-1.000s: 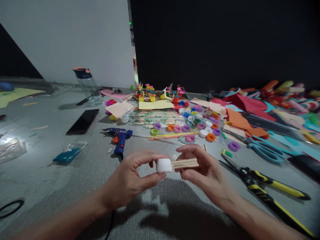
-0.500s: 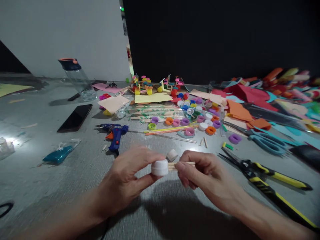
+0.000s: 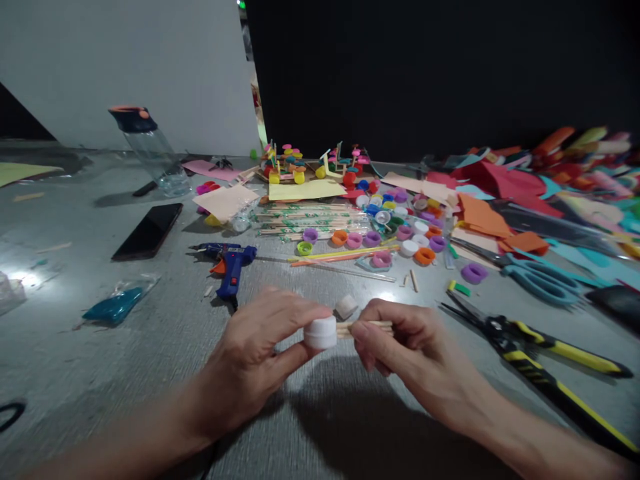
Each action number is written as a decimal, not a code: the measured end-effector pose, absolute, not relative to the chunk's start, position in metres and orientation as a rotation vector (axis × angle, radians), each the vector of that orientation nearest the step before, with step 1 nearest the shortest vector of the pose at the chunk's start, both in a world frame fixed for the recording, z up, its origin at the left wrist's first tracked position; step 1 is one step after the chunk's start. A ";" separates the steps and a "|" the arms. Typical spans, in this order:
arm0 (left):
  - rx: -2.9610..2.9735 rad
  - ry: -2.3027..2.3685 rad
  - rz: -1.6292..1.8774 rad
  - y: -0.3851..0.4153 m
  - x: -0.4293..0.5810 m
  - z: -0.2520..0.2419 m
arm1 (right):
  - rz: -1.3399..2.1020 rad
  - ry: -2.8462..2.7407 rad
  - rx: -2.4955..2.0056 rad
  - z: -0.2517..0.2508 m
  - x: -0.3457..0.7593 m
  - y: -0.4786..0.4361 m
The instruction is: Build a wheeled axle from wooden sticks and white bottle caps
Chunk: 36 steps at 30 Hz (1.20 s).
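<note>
My left hand (image 3: 255,357) pinches a white bottle cap (image 3: 320,333) between thumb and fingers, just above the grey table (image 3: 90,360). My right hand (image 3: 405,350) grips a small bundle of wooden sticks (image 3: 357,326), whose left ends touch the cap's side. Both hands hover at the front middle of the table. Another white cap (image 3: 345,306) lies on the table right behind them.
A blue glue gun (image 3: 229,265), black phone (image 3: 148,231) and water bottle (image 3: 147,150) lie left. Coloured caps (image 3: 395,237), wrapped sticks (image 3: 310,220), teal scissors (image 3: 537,280), yellow-handled pliers (image 3: 545,360) and foam sheets (image 3: 510,200) crowd the right. A teal packet (image 3: 116,307) lies front left.
My right hand has closed further over the sticks, so less of them shows. The view has shifted slightly; the cap stays against the stick ends.
</note>
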<state>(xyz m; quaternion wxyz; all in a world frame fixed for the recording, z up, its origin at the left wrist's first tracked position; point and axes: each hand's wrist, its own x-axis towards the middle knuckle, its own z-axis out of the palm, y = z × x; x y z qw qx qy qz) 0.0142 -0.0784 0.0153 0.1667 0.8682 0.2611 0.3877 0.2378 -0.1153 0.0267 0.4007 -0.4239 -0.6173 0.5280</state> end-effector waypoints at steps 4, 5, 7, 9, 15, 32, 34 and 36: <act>2.446 0.789 1.092 -0.080 0.015 0.015 | 1.299 -1.569 -1.091 0.026 0.236 -0.115; 2.442 0.795 1.099 -0.080 0.015 0.015 | 1.296 -1.572 -1.097 0.025 0.236 -0.115; 2.426 0.810 1.107 -0.080 0.016 0.014 | 1.293 -1.569 -1.107 0.024 0.236 -0.116; 2.409 0.825 1.098 -0.081 0.016 0.013 | 1.300 -1.560 -1.107 0.023 0.236 -0.115; 2.402 0.831 1.106 -0.081 0.015 0.011 | 1.315 -1.548 -1.095 0.021 0.235 -0.113; 2.440 0.927 1.071 -0.074 0.014 0.010 | 1.351 -1.606 -1.143 0.020 0.244 -0.106; 2.447 0.985 1.028 -0.072 0.013 0.009 | 1.269 -1.628 -1.181 0.020 0.250 -0.100; 2.456 1.043 0.988 -0.069 0.013 0.008 | 1.133 -1.676 -1.259 0.018 0.256 -0.093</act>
